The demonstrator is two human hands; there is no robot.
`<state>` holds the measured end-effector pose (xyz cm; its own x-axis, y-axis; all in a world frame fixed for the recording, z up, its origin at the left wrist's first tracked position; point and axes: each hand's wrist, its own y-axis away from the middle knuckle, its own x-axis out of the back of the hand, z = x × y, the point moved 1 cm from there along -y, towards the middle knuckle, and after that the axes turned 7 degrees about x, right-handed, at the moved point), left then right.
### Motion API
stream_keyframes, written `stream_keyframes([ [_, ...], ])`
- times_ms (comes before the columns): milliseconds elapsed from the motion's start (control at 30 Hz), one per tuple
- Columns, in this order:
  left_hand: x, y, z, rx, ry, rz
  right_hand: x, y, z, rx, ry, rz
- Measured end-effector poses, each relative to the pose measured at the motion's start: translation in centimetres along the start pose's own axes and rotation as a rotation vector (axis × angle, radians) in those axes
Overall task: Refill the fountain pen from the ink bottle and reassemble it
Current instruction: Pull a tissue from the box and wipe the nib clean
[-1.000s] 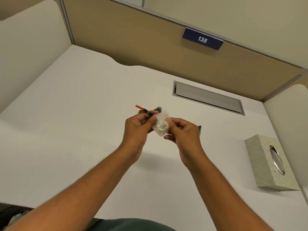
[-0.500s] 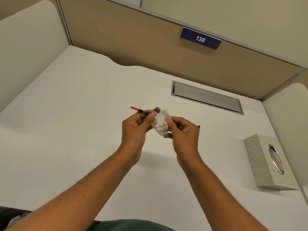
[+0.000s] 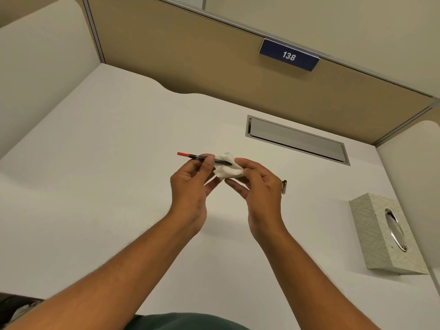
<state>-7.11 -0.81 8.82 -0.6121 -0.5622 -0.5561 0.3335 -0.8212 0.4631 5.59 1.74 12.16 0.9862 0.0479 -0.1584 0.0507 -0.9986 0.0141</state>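
Pen (image 3: 204, 158) is pinched in left hand (image 3: 190, 186) above desk (image 3: 95, 163), red end out left; tissue (image 3: 227, 169) at its other end is pinched by right hand (image 3: 258, 186)

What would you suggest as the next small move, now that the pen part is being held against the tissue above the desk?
Probably draw the tissue along the thin pen part to finish wiping it. The left hand pinches that part, its red end pointing left, and its other end lies on the crumpled tissue held by the right hand. A metal pen piece waits on the desk for reassembly.
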Motion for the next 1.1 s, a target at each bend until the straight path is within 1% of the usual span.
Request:
stream_keyframes([
  [100, 0.1, -0.3, 0.2, -0.013, 0.003, -0.021, 0.0, 0.0, -0.4, -0.044, -0.038, 0.02],
  [200, -0.1, -0.4, 0.3, -0.038, -0.028, -0.08, 0.4, -0.5, -0.6, -0.095, -0.091, 0.035],
  [267, -0.2, -0.3, 0.5, -0.063, -0.057, -0.132, 0.8, -0.8, -0.8, -0.157, -0.127, -0.023],
  [367, 0.0, -0.3, 0.9, -0.107, -0.116, -0.182, 1.3, -1.2, -1.3, -0.314, -0.117, -0.189],
  [400, 0.1, -0.3, 1.0, -0.122, -0.151, -0.194, 1.3, -1.2, -1.4, -0.337, -0.108, -0.227],
  [433, 0.2, -0.3, 1.1, -0.135, -0.19, -0.204, 1.4, -1.2, -1.5, -0.334, -0.091, -0.24],
  [500, 0.1, -0.1, 1.3, -0.146, -0.236, -0.207, 1.2, -1.0, -1.6, -0.26, -0.015, -0.219],
  [600, 0.0, 0.1, 1.5, -0.139, -0.227, -0.182, 0.7, -0.5, -1.7, -0.038, 0.211, -0.169],
  [667, 0.0, 0.3, 1.6, -0.117, -0.181, -0.189, 0.3, -0.1, -1.5, 0.122, 0.364, -0.135],
  [733, 0.0, 0.4, 1.5, -0.097, -0.15, -0.197, 0.1, 0.2, -1.4, 0.194, 0.428, -0.113],
  [767, 0.1, 0.4, 1.5, -0.097, -0.156, -0.202, 0.0, 0.3, -1.3, 0.181, 0.422, -0.106],
  [800, 0.2, 0.4, 1.5, -0.104, -0.176, -0.211, 0.1, 0.3, -1.3, 0.129, 0.388, -0.099],
  [900, 0.5, 0.4, 1.6, -0.14, -0.238, -0.285, 0.2, 0.2, -1.5, -0.144, 0.141, -0.114],
  [933, 0.6, 0.4, 1.6, -0.142, -0.243, -0.305, 0.3, 0.2, -1.5, -0.196, 0.093, -0.114],
  [1000, 0.9, 0.3, 1.5, -0.121, -0.226, -0.312, 0.2, 0.4, -1.5, -0.175, 0.106, -0.101],
  [1100, 1.0, 0.2, 1.3, -0.043, -0.168, -0.3, -0.4, 0.8, -1.4, -0.023, 0.209, -0.091],
])
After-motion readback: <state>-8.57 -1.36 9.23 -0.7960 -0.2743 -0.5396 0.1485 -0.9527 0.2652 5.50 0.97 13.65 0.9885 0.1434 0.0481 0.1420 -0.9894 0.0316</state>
